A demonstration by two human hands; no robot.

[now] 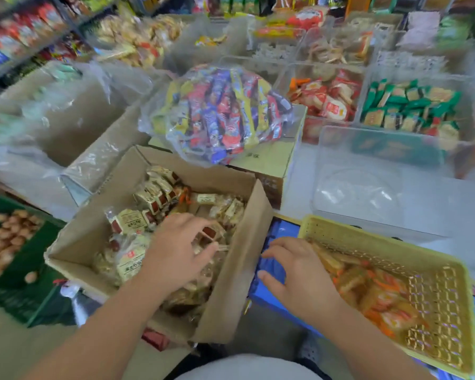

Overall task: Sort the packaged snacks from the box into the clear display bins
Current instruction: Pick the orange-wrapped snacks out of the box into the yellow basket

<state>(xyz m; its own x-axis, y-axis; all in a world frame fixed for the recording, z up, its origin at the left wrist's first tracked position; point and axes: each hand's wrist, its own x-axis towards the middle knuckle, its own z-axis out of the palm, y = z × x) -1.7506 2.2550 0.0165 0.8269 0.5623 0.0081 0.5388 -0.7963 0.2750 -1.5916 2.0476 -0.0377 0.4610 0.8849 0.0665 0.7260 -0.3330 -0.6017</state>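
1. Left hand (176,250) lies with fingers spread and bent over the snack packets (132,220) inside the cardboard box (231,283). I cannot tell whether a packet is actually pinched between thumb and forefinger.
2. Right hand (294,270) is loosely spread and holds nothing. It sits over a blue surface (274,234) between the box and the yellow basket (436,297).
3. The packets lie jumbled in glossy wrappers. It is probably better to gather a few that lie the same way than to claw up a heap, since a loose handful would likely shed some.
4. Tuck the thumb under the bundle before lifting, and rise clear of the box wall.
5. The empty clear bin (368,187) stands beyond the basket, well apart from the box. The free hand could cup underneath for the carry.
6. The neighbouring bins already hold red-and-white packets (327,100) and green packets (409,105), so keep the kinds unmixed.
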